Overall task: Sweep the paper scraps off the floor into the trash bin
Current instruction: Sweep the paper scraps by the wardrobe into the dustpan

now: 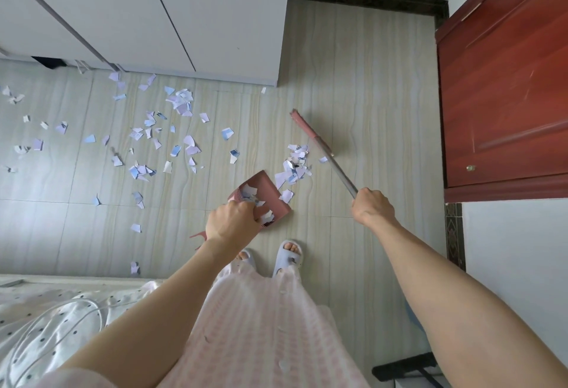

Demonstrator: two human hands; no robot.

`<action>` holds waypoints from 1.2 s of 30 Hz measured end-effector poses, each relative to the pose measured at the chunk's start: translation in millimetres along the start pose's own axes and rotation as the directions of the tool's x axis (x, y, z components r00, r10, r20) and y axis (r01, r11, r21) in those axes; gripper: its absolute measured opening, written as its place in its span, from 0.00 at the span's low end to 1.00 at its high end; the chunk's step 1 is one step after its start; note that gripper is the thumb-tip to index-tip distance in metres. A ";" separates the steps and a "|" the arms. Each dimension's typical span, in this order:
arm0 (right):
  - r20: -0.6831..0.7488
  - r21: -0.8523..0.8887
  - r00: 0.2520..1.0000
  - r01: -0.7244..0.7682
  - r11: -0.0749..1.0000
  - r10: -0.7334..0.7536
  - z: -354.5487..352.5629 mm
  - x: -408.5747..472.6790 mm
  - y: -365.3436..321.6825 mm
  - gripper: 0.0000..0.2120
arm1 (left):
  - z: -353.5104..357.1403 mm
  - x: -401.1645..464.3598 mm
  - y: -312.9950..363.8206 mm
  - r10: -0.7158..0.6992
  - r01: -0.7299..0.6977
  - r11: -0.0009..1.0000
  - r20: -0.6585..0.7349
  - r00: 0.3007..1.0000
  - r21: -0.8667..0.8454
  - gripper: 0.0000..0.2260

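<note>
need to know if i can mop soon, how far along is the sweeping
Early on. Done: a few scraps already sit in the dustpan, held by the left hand. In hand: the right hand holds the broom beside a small gathered pile near the dustpan's mouth. Left: most scattered scraps still cover the floor toward the white cabinet, and no trash bin is in view.

Left hand [231, 222]: forearm bare, reaching forward and down, knuckles up, fingers curled shut in a grip. Right hand [372, 207]: forearm bare, extended forward from lower right, wrist bent slightly, fist closed, thumb side up. Hands well apart. Feet: together, between the two forearms, toes forward.
</note>
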State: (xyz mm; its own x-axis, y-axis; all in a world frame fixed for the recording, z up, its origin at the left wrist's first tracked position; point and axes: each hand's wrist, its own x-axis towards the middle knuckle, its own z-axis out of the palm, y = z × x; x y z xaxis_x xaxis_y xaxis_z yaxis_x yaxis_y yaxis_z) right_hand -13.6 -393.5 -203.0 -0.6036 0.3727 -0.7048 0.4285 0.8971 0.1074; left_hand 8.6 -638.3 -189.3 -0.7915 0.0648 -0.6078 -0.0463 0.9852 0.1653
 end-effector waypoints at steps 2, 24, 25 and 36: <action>-0.006 0.001 1.000 -0.006 1.000 0.006 1.4 1.8 2.8 0.13 | -2.2 7.2 3.4 -0.017 0.017 1.000 -0.005 1.000 -0.023 0.19; 0.197 0.083 0.980 0.010 0.996 -0.026 10.7 -8.2 8.8 0.15 | 6.0 20.4 12.5 -0.055 0.057 0.998 -0.070 0.996 0.017 0.19; 0.203 0.055 0.978 0.035 0.998 -0.045 7.7 -11.7 7.9 0.15 | 5.8 20.8 11.9 -0.057 0.058 0.998 -0.076 0.995 0.017 0.18; 0.362 0.001 0.926 0.112 0.994 -0.105 3.0 -54.3 16.5 0.09 | -0.7 9.8 3.0 -0.142 0.135 0.989 -0.123 0.982 -0.062 0.19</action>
State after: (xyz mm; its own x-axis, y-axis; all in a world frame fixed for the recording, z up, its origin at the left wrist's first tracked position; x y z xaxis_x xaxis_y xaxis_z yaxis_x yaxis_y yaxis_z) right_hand 28.2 -399.7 -165.0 -0.3606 0.1653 -0.9179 0.3590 0.9329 0.0269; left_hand 0.3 -634.8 -194.2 -0.8458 -0.0959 -0.5248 -0.1908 0.9730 0.1297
